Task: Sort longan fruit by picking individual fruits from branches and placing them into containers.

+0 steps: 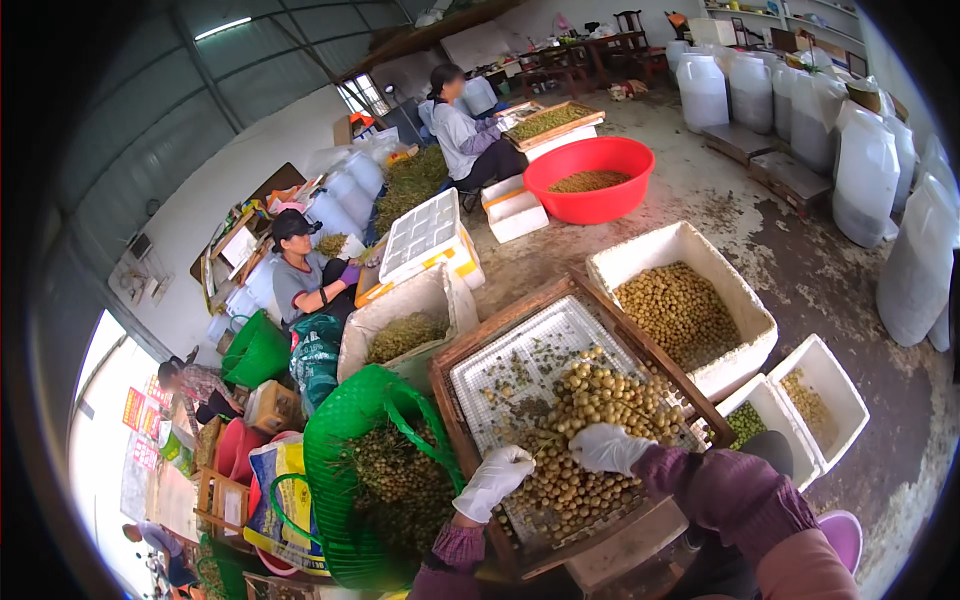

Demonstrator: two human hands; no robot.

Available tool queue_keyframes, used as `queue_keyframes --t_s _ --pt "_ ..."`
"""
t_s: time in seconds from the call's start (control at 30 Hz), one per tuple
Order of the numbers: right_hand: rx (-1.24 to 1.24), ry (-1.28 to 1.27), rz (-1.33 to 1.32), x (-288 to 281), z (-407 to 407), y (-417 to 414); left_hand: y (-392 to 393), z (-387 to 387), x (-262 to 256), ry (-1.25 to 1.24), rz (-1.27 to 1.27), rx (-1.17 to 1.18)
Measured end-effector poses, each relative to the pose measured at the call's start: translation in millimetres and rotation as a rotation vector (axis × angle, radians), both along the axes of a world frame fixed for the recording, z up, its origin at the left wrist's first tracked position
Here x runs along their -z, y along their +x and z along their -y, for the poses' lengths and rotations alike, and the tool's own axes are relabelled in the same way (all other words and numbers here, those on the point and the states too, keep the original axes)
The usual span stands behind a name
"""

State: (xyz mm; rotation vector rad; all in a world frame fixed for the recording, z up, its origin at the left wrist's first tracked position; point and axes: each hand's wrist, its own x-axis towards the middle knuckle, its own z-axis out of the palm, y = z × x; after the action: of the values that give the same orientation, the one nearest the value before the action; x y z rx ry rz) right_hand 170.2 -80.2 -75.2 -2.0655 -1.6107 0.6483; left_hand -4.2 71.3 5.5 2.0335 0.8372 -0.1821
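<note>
A wooden-framed tray (517, 319) with a white mesh bottom stands before me, heaped with small round yellow-brown fruits (600, 397), some on stems. My left hand (496, 482), in a white glove, is over the tray's near left part, fingertips together at a small stem or fruit; what it grips is too small to tell. Just right of it, my right hand (609, 450), also white-gloved, lies against the fruit heap, its fingertips partly hidden among the fruits. Small green bits lie scattered on the mesh at the tray's far side.
At left stands a green plastic basket (330, 450) of stemmed fruits. Beyond the tray is a foam box (757, 322) of loose fruits; smaller foam boxes (832, 360) stand at right. A red tub (600, 210) is farther off. Several people sit working at left and behind.
</note>
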Motion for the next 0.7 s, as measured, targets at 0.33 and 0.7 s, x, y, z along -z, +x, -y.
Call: queue_keyframes --t_s 0.33,0.7 --pt "0.038 -0.125 -1.53 -47.8 9.6 11.7 -35.3 39.8 -19.8 -0.086 0.166 0.05" --pt "0.287 0.184 -0.602 -76.4 16.8 -20.3 -29.8 44.5 0.5 0.125 0.414 -0.004"
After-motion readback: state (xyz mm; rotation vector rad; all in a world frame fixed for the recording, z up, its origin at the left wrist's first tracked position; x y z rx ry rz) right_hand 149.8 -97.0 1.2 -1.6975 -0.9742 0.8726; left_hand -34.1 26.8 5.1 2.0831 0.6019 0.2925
